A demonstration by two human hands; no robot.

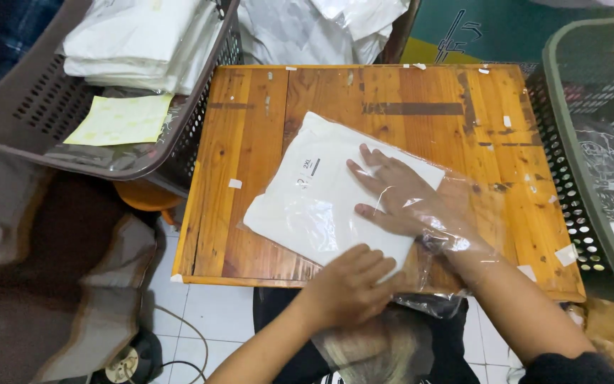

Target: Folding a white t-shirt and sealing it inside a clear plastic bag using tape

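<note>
The wooden surface point(264, 213) stands on a white tile floor point(207, 320), with a brown basket point(44, 107) of folded white clothes point(136, 43) and a green basket point(577, 142) beside it. A folded white shirt point(307, 206) lies mid-surface inside a clear plastic bag point(449, 235). The right hand point(392, 195) lies flat and open inside the bag, and the left hand point(349, 284) presses the bag's near edge with curled fingers.

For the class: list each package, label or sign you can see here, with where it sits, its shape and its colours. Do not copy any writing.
Clear plastic bag: on the wooden table, holding a folded white garment; right hand inside, left hand at its near edge.
Size label: small, dark print, on the garment's upper left.
Yellow sheet: rectangular, pale, in the brown basket at left.
Sign: teal and yellow, behind the table.
</note>
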